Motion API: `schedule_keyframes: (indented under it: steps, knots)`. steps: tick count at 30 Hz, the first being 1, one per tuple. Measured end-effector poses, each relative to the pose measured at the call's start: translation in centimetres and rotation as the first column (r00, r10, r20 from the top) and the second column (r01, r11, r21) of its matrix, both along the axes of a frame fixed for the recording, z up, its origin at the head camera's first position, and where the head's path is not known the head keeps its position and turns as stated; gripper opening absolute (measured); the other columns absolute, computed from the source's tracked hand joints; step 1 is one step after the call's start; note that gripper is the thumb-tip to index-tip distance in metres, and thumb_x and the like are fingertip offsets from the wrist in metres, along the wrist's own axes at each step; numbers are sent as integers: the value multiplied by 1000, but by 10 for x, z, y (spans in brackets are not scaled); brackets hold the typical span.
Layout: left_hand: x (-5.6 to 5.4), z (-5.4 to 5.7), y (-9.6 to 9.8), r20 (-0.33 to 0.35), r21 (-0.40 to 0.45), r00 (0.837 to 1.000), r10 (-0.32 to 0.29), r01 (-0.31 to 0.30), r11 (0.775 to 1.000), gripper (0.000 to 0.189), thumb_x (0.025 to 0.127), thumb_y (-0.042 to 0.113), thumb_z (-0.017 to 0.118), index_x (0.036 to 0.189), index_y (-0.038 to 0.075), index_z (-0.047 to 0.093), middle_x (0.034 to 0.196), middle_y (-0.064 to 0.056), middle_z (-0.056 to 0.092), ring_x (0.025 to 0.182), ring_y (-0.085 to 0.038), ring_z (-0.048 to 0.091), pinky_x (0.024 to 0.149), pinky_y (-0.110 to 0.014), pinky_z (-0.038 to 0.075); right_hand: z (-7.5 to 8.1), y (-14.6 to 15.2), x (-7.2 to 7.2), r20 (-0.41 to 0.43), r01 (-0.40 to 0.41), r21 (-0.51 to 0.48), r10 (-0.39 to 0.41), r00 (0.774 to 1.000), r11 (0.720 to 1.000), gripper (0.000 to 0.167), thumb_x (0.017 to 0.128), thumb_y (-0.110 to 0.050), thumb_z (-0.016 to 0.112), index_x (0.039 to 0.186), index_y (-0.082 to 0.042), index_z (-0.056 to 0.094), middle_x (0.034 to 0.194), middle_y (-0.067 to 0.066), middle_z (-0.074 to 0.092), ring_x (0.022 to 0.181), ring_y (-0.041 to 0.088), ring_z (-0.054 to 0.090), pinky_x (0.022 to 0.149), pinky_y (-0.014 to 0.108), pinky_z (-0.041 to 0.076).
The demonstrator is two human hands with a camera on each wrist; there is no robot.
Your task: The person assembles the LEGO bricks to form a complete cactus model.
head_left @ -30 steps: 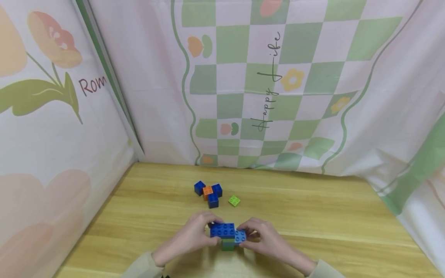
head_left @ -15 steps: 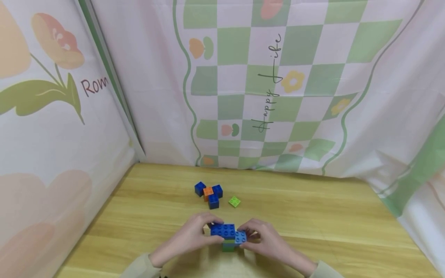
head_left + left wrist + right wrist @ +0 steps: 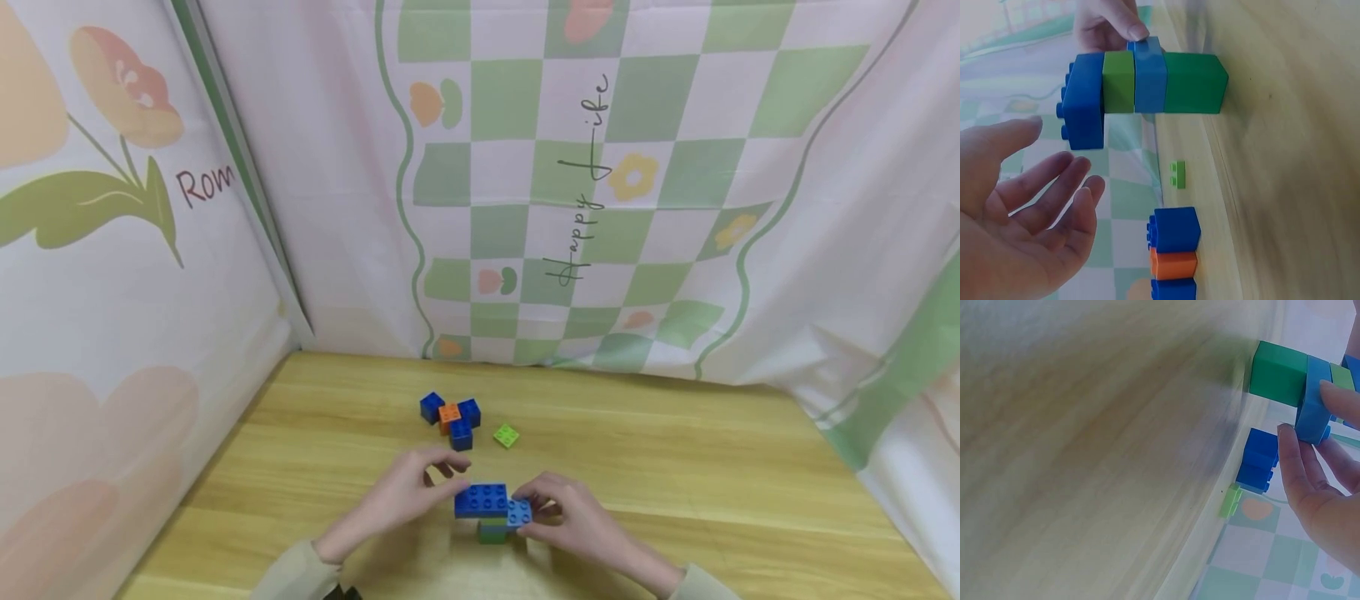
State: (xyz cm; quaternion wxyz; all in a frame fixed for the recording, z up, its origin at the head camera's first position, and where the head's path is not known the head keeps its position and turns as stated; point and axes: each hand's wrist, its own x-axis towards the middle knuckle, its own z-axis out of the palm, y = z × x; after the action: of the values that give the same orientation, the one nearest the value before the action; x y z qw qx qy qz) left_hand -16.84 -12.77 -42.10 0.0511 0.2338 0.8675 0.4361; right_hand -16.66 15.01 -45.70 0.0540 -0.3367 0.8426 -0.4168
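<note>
A stack of toy building bricks stands in front of me. From the bottom it has a green brick (image 3: 1194, 84), a light blue brick (image 3: 519, 513), a lime brick (image 3: 1119, 82) and a dark blue brick (image 3: 481, 500). The dark blue one overhangs to the left, the light blue one to the right. My right hand (image 3: 576, 518) pinches the jutting end of the light blue brick between thumb and fingers. Just left of the dark blue brick, my left hand (image 3: 408, 492) holds nothing; in the left wrist view a gap shows between its loosely bent fingers and the brick.
Beyond the stack, several small dark blue bricks (image 3: 461, 434) cluster around an orange brick (image 3: 449, 415). A thin lime brick (image 3: 506, 435) lies to their right. Patterned curtains (image 3: 570, 208) border the wooden table (image 3: 675, 450) at the back and left.
My left hand has let go of the dark blue brick and moved slightly left and away. My right hand keeps its pinch on the light blue brick, and the stack stays put.
</note>
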Motion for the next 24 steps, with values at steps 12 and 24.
schedule_keyframes:
  steps: [12, 24]
  knots:
    - [-13, -9, -8, -56, 6, 992, 117, -117, 993, 17, 95, 21, 66, 109, 13, 71, 106, -6, 74, 93, -15, 66, 67, -17, 53, -1, 0, 0, 7, 6, 0, -6, 1000, 1000, 32, 85, -24, 77, 112, -9, 69, 102, 6, 69, 87, 5, 65, 74, 17, 59]
    - [-30, -20, -17, -84, 17, 977, 198, -198, 980, 17, 93, 13, 67, 108, 5, 70, 107, -11, 73, 93, -19, 66, 69, -17, 53, -1, 1, 1, -8, 2, 5, -2, 1000, 1000, 33, 84, -23, 77, 112, -8, 68, 102, 6, 68, 87, 6, 65, 75, 17, 60]
